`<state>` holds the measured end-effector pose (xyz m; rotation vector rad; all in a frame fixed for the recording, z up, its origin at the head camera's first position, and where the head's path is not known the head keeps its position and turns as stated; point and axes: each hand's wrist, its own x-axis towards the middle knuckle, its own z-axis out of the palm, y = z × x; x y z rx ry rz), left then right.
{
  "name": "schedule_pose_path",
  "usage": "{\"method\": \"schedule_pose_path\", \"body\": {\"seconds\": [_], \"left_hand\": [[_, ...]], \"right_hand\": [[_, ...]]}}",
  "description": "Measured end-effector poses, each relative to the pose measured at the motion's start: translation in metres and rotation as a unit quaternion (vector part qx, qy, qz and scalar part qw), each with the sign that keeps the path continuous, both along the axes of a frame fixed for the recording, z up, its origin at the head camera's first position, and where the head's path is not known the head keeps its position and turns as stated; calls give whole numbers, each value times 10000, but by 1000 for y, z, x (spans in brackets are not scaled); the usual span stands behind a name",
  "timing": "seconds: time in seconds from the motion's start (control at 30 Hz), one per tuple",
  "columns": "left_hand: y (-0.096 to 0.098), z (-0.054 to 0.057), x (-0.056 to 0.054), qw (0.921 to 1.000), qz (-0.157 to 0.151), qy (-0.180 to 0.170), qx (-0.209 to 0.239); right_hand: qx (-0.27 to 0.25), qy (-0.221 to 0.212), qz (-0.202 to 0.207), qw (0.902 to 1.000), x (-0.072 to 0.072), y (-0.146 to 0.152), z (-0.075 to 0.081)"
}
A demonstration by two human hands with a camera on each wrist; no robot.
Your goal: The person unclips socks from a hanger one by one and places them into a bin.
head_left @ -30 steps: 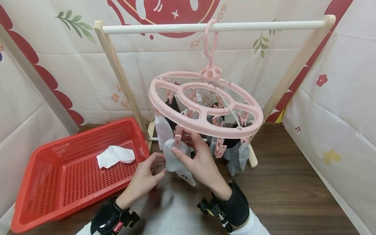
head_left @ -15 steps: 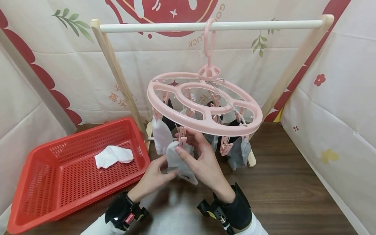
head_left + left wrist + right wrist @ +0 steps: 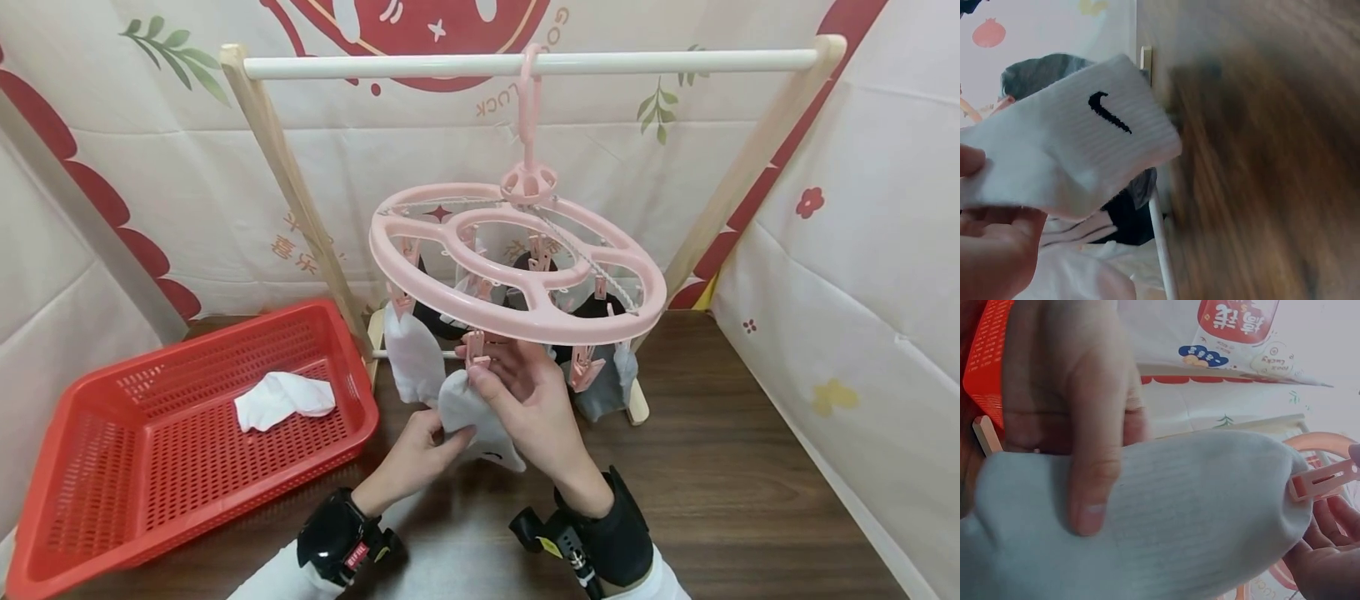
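A white sock (image 3: 480,421) hangs toe up from a pink clothes peg (image 3: 476,348) at the front of the round pink drying hanger (image 3: 525,321). My left hand (image 3: 416,457) pinches the sock between thumb and fingers. In the left wrist view, a black swoosh marks the ribbed cuff of the sock (image 3: 1054,137). My right hand (image 3: 543,408) is at the peg, thumb on its front and fingers behind. The right wrist view shows the peg (image 3: 1322,480) biting the sock's gathered tip, with right-hand fingers (image 3: 1332,528) beside it.
A red basket (image 3: 187,508) with another white sock (image 3: 285,400) stands left. Pale (image 3: 412,354), black and grey (image 3: 607,387) socks hang around the hanger. One front peg (image 3: 585,367) shows no sock. The hanger hooks over a white rod (image 3: 390,67) between wooden legs.
My left hand has moved right and now pinches the sock it was apart from. The hanger has turned slightly, shifting the front peg and sock right. My right hand stays by the peg.
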<state>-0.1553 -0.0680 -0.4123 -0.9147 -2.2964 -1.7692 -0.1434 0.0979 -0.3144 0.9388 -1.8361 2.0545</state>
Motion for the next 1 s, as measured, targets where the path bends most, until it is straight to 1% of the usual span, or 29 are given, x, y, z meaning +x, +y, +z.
{"method": "schedule_pose_path", "body": {"seconds": [0.07, 0.2, 0.3, 0.53, 0.77, 0.87, 1.0], "left_hand": [[3, -2, 1, 10000, 58, 11, -46], [8, -5, 4, 9998, 72, -104, -154], [11, -5, 7, 9994, 50, -239, -233], [15, -4, 10, 9979, 25, -496, -407], [17, -6, 11, 9976, -54, -485, -484], [18, -6, 11, 9981, -128, -372, -473], [20, -7, 13, 9980, -185, -328, -504]], "right_hand": [[-22, -77, 6, 10000, 0, 2, -1], [-127, -167, 79, 9997, 0, 5, -5], [-173, -181, 107, 9996, 0, 8, -7], [-66, -143, 81, 9998, 1, 15, -11], [-145, 117, 105, 9998, -1, 23, -13], [-102, 237, 41, 9997, 0, 25, -13], [-162, 370, -98, 9991, 0, 28, -11]]}}
